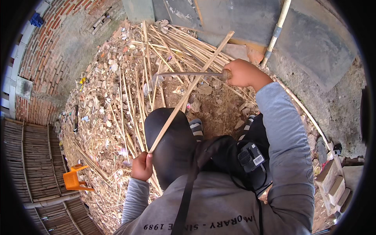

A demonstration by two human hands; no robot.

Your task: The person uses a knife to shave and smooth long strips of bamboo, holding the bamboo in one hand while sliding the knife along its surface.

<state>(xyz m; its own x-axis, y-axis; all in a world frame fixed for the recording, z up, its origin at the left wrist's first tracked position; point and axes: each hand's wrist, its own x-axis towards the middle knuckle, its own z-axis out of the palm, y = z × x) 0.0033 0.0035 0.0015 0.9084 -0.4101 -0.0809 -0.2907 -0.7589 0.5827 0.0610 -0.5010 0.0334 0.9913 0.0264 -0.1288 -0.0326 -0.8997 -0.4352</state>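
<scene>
A long, pale bamboo strip [175, 111] slants from the lower left up to the far right, passing over my left knee. My left hand [141, 166] grips its near end, thumb pressed along it. My right hand [243, 74] is wrapped round the short handle of a sickle-like knife [180, 73]. Its long narrow blade points left, the tip bending toward me, and crosses the strip in its upper half. Whether the edge touches the strip, I cannot tell. Past the blade, the strip's far end rises free.
A pile of bamboo strips [192, 44] lies ahead; more lie loose on the rubble-strewn ground [100, 105] to the left. An orange plastic chair [73, 180] stands far left. A pale pole [277, 31] leans at the right wall, with stacked blocks [333, 184] nearer.
</scene>
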